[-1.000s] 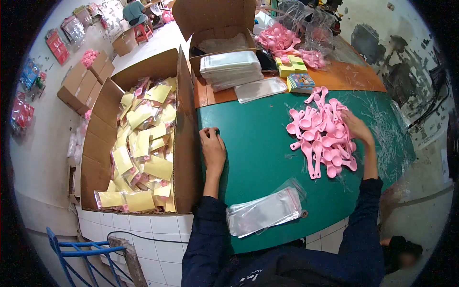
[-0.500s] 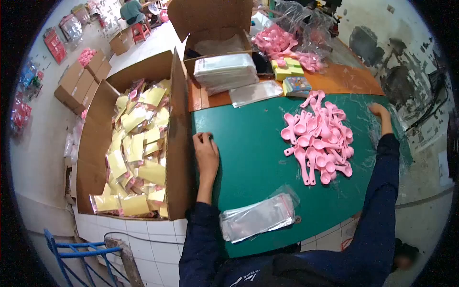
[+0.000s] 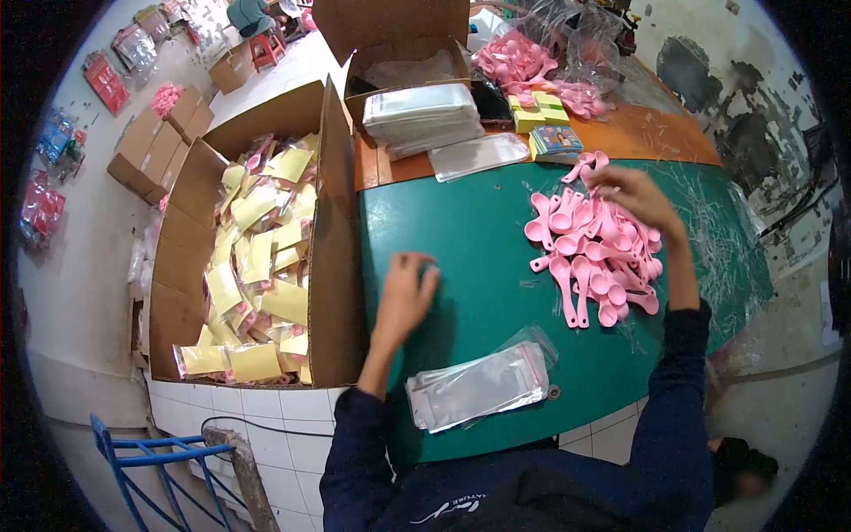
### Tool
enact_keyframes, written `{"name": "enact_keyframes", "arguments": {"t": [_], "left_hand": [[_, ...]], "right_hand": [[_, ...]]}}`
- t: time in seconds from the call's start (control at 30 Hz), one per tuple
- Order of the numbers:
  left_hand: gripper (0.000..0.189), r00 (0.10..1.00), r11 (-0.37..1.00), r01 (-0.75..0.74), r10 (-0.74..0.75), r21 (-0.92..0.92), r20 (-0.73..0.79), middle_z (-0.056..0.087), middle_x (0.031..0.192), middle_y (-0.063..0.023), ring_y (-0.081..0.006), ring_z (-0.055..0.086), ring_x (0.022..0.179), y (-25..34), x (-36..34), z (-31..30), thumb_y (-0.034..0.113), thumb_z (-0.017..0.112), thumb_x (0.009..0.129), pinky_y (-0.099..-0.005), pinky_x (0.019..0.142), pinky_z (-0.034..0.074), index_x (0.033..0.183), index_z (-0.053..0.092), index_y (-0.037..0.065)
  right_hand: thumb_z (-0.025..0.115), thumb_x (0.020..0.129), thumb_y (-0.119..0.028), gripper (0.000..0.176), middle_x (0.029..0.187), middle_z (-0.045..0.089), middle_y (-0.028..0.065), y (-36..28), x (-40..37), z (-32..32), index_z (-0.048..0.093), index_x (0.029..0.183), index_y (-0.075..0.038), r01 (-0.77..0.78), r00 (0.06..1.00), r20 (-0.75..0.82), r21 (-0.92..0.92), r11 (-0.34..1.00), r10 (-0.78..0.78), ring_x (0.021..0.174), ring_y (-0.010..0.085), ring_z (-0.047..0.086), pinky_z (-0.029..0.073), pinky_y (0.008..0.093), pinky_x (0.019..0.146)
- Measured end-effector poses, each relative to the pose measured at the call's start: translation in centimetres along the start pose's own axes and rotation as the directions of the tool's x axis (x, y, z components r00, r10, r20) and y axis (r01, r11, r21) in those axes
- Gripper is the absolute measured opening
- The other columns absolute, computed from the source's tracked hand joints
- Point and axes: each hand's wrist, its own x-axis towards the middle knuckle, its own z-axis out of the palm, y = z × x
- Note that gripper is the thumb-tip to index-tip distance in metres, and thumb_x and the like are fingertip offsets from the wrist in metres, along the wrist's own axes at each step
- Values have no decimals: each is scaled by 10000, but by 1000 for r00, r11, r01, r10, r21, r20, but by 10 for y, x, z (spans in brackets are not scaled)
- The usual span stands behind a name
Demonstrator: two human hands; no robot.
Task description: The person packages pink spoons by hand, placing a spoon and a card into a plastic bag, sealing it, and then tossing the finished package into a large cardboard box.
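Note:
A heap of pink plastic spoons (image 3: pixel 585 235) lies on the right part of the green tabletop (image 3: pixel 461 213). My right hand (image 3: pixel 638 199) hovers over the heap's upper side, fingers stretched and fingertips close to the topmost spoons (image 3: pixel 585 166). Above the left part of the table is my left hand (image 3: pixel 408 293), its thumb apart from the fingers and nothing in it. Clear plastic bags (image 3: pixel 479 386) lie stacked near the front edge, below my left hand.
At left stands a large cardboard box (image 3: pixel 337 266) full of bagged packs with yellow cards (image 3: pixel 257 208). More clear bags (image 3: pixel 421 115), card stacks (image 3: pixel 556 142) and pink spoons (image 3: pixel 514 58) sit at the back. Crumpled film (image 3: pixel 709 222) lies at right. A person (image 3: pixel 251 16) sits far back.
My right hand has swung in from the film at the table's right edge to above the spoons. My left hand has lifted and shifted a little right and nearer.

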Motion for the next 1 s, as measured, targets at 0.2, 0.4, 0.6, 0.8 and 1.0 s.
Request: {"name": "enact_keyframes", "arguments": {"t": [0.2, 0.4, 0.6, 0.8, 1.0], "left_hand": [[310, 942, 989, -147, 138, 7, 306, 562, 886, -134, -287, 579, 798, 52, -63, 23, 317, 661, 781, -360, 686, 472, 893, 597, 35], [277, 915, 979, -201, 196, -22, 353, 572, 795, -93, -261, 585, 740, 51, -64, 36, 282, 698, 743, -356, 647, 473, 848, 592, 49], [130, 897, 967, -14, 125, -255, 425, 612, 798, -94, -225, 615, 715, 51, -59, 29, 114, 637, 761, -344, 648, 476, 824, 544, 46], [182, 855, 583, 389, 59, -713, 515, 641, 943, -149, -164, 607, 824, 38, -43, 25, 18, 520, 807, -290, 708, 483, 962, 426, 29], [425, 856, 665, 359, 45, -654, 516, 649, 905, -91, -107, 586, 830, 52, -9, -9, 92, 621, 837, -249, 758, 462, 1205, 412, 50]], "right_hand": [[672, 718, -243, 246, 809, 481, 128, 9, -10, 99, 564, 786, -33, 111, 975, -108, -513, 851, -192, 783, 287, 493, 400, 390, 675], [671, 663, -219, 236, 838, 511, 151, 9, -2, 134, 581, 711, -6, -122, 963, -249, -744, 657, -103, 834, 302, 492, 382, 403, 703], [603, 715, -121, 137, 822, 501, 146, -8, 0, 120, 561, 776, -6, -204, 886, -453, -571, 795, -98, 802, 297, 505, 397, 411, 711], [496, 872, -98, 104, 899, 622, 101, -44, 6, 90, 524, 844, -2, -25, 815, -566, 183, 983, 126, 645, 145, 571, 467, 288, 587], [478, 900, -101, 182, 949, 603, 97, -60, 16, 77, 454, 1072, -45, 171, 944, -325, 632, 756, 59, 796, 105, 562, 482, 235, 680]]}}
